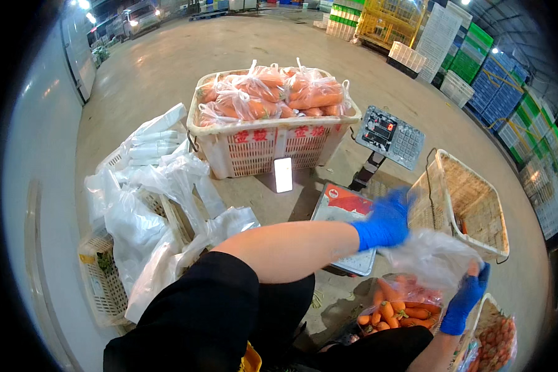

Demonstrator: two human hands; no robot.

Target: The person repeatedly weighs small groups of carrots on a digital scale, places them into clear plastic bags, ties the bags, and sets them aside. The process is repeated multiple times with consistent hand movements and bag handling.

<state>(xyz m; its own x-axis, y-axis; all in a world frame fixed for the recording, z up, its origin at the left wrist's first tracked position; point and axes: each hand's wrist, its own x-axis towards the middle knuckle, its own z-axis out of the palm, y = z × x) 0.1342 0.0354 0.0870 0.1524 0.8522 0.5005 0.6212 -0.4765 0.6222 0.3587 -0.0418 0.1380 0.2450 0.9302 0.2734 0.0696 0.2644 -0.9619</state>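
My left hand [387,218], in a blue glove and blurred, reaches across above the right edge of the platform scale [348,204]. Its fingers touch or lie close to a clear plastic bag [435,255]; the grip cannot be made out. At the right, my right hand [467,297], in a blue fingerless glove, has the bag's other end pinched by thumb and fingers. Beneath the bag, loose carrots [390,311] fill an open plastic bag. The scale's display head [390,137] shows a lit zero.
Ahead stands a crate [255,151] heaped with bagged carrots [269,93]. A lit phone [283,175] leans upright near it. Plastic bags [135,223] cover crates at left. An upright crate [469,200] stands right, another crate with netted produce [495,339] at lower right. A white wall [42,153] borders the left.
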